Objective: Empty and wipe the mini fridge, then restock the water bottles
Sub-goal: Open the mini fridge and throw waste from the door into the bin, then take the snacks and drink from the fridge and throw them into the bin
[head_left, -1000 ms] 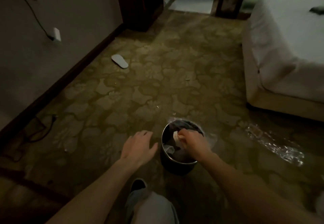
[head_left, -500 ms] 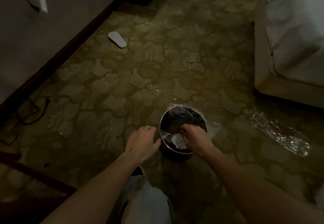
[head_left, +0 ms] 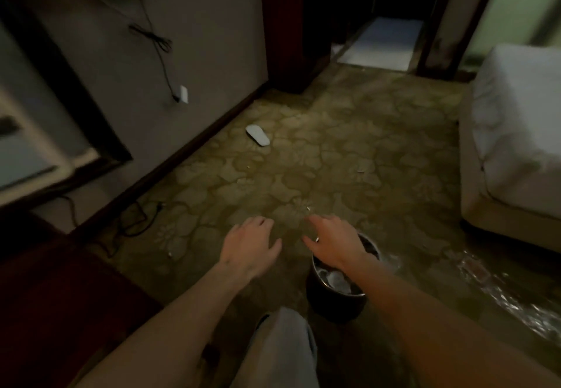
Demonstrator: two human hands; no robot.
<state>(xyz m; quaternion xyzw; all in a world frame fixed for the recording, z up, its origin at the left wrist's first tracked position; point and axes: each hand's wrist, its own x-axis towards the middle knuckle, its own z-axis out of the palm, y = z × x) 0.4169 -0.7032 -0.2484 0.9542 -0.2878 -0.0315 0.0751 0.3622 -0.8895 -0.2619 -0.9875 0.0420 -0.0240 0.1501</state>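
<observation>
Fridge (head_left: 33, 147), or what looks like its pale open door, sits blurred at the far left edge of the head view, set into a dark frame against the wall and well apart from both hands. No water bottles can be made out, only crumpled clear plastic (head_left: 513, 293) glinting on the carpet (head_left: 334, 156) at the right. Left hand (head_left: 249, 249) hangs flat over the carpet, fingers loosely spread and holding nothing. Right hand (head_left: 335, 243) is spread wide and empty too, hovering just above the far rim of a small dark bin (head_left: 334, 305). That bin stands upright beside the person's knee, probably kept close so rubbish can be dropped straight in; inside lie pale crumpled scraps, perhaps tissue or wrappers. A white slipper (head_left: 257, 135) lies near the skirting board, and a bed (head_left: 516, 132) fills the right side
</observation>
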